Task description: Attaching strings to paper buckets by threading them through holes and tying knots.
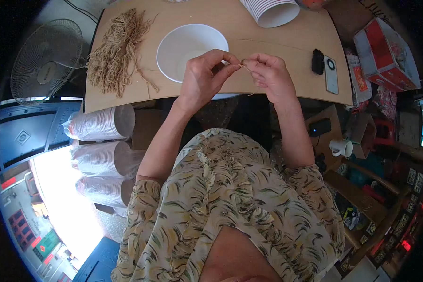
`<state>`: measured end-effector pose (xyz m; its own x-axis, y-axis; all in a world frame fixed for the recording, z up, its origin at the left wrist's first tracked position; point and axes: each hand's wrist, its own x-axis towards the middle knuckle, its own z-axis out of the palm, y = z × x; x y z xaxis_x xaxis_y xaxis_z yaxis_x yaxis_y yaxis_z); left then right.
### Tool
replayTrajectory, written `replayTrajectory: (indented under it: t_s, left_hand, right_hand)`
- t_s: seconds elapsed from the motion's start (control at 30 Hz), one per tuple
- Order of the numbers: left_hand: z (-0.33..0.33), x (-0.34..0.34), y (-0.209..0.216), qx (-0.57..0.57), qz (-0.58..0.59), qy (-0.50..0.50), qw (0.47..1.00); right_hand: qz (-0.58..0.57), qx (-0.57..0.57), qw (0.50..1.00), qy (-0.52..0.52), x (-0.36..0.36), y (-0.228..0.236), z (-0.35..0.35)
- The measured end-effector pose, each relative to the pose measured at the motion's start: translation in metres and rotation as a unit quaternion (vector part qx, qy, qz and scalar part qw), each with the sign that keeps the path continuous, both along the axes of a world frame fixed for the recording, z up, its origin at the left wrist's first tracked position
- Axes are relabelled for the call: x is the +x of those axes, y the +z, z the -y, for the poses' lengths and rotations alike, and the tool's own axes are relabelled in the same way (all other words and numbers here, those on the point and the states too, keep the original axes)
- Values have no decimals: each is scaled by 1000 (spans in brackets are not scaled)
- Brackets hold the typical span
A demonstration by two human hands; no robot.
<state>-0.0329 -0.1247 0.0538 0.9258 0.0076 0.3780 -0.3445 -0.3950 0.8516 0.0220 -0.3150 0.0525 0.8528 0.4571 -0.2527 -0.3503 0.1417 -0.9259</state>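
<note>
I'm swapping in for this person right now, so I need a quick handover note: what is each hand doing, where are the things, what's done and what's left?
Left hand: fingertips pinched on one end of a short tan string.
Right hand: pinching the same string's other end, over the table's front edge.
Things: white bowl just behind the hands; pile of tan strings at far left of the table.
Done: nothing shows in the bowl from here.
Left: the pile appears largely untouched.

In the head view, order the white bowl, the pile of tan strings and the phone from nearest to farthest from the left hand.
1. White bowl, right behind the left hand.
2. Pile of tan strings, to its left.
3. Phone, far right, beyond the right hand.
</note>
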Motion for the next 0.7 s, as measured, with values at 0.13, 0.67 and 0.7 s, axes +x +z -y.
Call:
replayTrajectory:
  t_s: [0.13,0.67,0.7]
  left_hand:
    - [-4,3,3,-33,-34,-28,998]
    - [-7,9,7,-161,-165,-101,968]
    - [-6,8,5,-153,-148,-87,973]
  right_hand:
    - [-7,6,1000,15,1,1,1]
    - [-10,15,1000,19,6,-5,4]
    - [-10,15,1000,24,6,-5,4]
